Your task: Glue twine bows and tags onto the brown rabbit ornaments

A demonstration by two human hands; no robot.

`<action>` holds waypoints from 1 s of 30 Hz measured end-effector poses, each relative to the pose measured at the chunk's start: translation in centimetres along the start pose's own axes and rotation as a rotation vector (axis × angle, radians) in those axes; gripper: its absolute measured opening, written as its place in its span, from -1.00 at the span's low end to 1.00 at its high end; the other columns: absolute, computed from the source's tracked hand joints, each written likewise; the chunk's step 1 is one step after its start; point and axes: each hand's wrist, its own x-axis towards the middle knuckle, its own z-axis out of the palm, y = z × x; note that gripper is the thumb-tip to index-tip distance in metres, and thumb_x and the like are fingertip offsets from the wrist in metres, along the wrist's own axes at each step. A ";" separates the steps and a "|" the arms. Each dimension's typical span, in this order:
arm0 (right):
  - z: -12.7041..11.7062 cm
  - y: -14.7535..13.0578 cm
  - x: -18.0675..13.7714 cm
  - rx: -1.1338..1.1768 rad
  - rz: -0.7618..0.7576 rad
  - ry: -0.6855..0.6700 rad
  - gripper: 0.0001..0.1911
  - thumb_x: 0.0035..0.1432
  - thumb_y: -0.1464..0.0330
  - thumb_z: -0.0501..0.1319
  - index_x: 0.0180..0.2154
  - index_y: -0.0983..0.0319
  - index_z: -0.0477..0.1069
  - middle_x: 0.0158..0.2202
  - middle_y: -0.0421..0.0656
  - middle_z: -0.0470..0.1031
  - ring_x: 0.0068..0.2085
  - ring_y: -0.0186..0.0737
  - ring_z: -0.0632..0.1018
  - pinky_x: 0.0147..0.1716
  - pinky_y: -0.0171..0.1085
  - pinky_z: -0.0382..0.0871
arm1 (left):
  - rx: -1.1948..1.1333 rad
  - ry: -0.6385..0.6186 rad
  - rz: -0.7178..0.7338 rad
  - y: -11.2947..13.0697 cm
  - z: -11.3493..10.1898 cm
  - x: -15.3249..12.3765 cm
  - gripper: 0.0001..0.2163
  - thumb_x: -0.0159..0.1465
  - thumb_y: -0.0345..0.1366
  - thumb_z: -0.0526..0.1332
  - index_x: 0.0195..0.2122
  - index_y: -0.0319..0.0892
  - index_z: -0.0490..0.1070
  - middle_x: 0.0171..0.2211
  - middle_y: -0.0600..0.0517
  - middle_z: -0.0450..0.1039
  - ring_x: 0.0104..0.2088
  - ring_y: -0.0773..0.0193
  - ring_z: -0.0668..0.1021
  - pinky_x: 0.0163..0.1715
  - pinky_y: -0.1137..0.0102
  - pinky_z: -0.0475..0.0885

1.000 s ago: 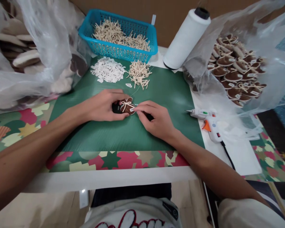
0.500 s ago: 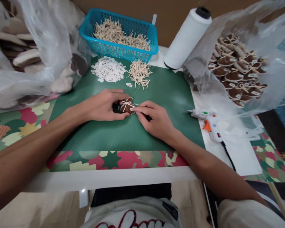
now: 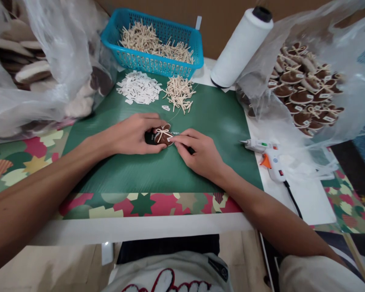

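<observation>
A brown miniature shoe with a cream bow is held low over the green mat, between the thumb and fingers of my left hand. My right hand is closed at the shoe's toe, its index fingertip against a small white label there; the thumb is tucked beneath. A thin thread runs from near the shoe up toward a pile of cream bows. Beside those bows lies a heap of white labels, with a few loose labels just below.
Behind stands a blue basket of cream bows, with a white thread cone to its right. A glue gun lies right of the mat. Plastic bags flank both sides, the right one holding finished-looking miniature shoes.
Both hands keep nearly the same hold on the shoe. The view has shifted very slightly; nothing was let go or picked up.
</observation>
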 end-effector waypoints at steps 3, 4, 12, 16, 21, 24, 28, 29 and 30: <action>-0.2 -0.3 0.2 0.017 0.023 0.027 -0.80 0.40 0.44 0.19 -0.12 0.14 0.60 -0.18 -0.13 0.65 -0.24 -0.25 0.62 -0.25 -0.26 0.51 | -0.005 -0.003 -0.006 0.1 0.0 0.0 -0.65 0.29 -0.06 0.29 0.01 -0.13 0.55 -0.25 -0.04 0.51 -0.28 0.17 0.55 -0.22 0.33 0.39; -0.2 -0.4 0.3 0.018 0.033 0.035 -0.81 0.39 0.43 0.19 -0.14 0.14 0.60 -0.20 -0.13 0.64 -0.26 -0.25 0.62 -0.27 -0.26 0.50 | -0.007 -0.004 -0.007 0.1 -0.1 0.0 -0.65 0.29 -0.06 0.29 0.01 -0.13 0.55 -0.25 -0.04 0.51 -0.28 0.17 0.55 -0.22 0.33 0.39; -0.3 -0.3 0.5 0.050 0.092 0.067 -0.91 0.31 0.45 0.25 -0.18 0.17 0.52 -0.29 -0.20 0.53 -0.38 -0.31 0.49 -0.29 -0.26 0.45 | -0.024 0.001 0.012 -0.2 -0.1 0.0 -0.63 0.29 -0.05 0.31 0.05 -0.11 0.55 -0.22 -0.05 0.53 -0.26 0.16 0.57 -0.20 0.33 0.40; -0.4 -0.1 0.5 0.059 0.108 0.021 -0.85 0.29 0.41 0.28 -0.09 0.15 0.48 -0.23 -0.20 0.55 -0.36 -0.30 0.50 -0.24 -0.23 0.46 | -0.063 -0.006 0.052 -0.2 -0.2 0.0 -0.60 0.30 -0.05 0.33 0.11 -0.08 0.53 -0.25 -0.02 0.54 -0.26 0.18 0.56 -0.18 0.34 0.42; -0.4 -0.2 0.5 0.099 0.138 0.030 -0.89 0.34 0.35 0.27 -0.09 0.15 0.51 -0.19 -0.18 0.63 -0.33 -0.29 0.54 -0.23 -0.25 0.47 | -0.088 -0.006 0.064 0.1 -0.4 0.0 -0.59 0.31 -0.08 0.32 0.16 -0.04 0.51 -0.16 -0.02 0.61 -0.18 0.15 0.60 -0.10 0.32 0.44; -0.6 -0.2 0.6 0.142 0.198 0.026 -0.86 0.35 0.32 0.26 -0.07 0.15 0.53 -0.19 -0.18 0.67 -0.31 -0.28 0.55 -0.24 -0.25 0.48 | -0.103 -0.003 0.063 0.1 -0.2 0.0 -0.55 0.29 -0.10 0.33 0.20 0.00 0.49 -0.03 -0.04 0.64 -0.11 0.12 0.62 -0.06 0.30 0.46; -0.8 -0.3 0.8 0.221 0.248 0.005 -0.80 0.36 0.28 0.27 -0.02 0.17 0.53 -0.16 -0.17 0.69 -0.31 -0.30 0.56 -0.24 -0.27 0.47 | -0.101 0.012 0.038 0.0 0.2 -0.2 -0.42 0.26 -0.13 0.34 0.33 0.02 0.38 0.05 -0.04 0.63 -0.07 0.11 0.63 -0.06 0.30 0.48; -0.8 -0.3 0.9 0.238 0.255 -0.001 -0.78 0.35 0.27 0.28 -0.01 0.17 0.53 -0.16 -0.18 0.69 -0.32 -0.31 0.56 -0.24 -0.27 0.47 | -0.101 0.016 0.026 0.1 0.3 -0.2 -0.38 0.25 -0.14 0.34 0.36 0.01 0.34 0.02 -0.03 0.64 -0.10 0.12 0.63 -0.09 0.31 0.48; -0.8 -0.4 0.9 0.256 0.261 -0.007 -0.75 0.35 0.26 0.28 0.01 0.18 0.52 -0.17 -0.18 0.69 -0.33 -0.32 0.56 -0.25 -0.28 0.47 | -0.103 0.013 0.010 0.2 0.3 -0.3 -0.34 0.25 -0.14 0.34 0.40 0.00 0.29 -0.01 -0.02 0.64 -0.13 0.13 0.64 -0.12 0.32 0.47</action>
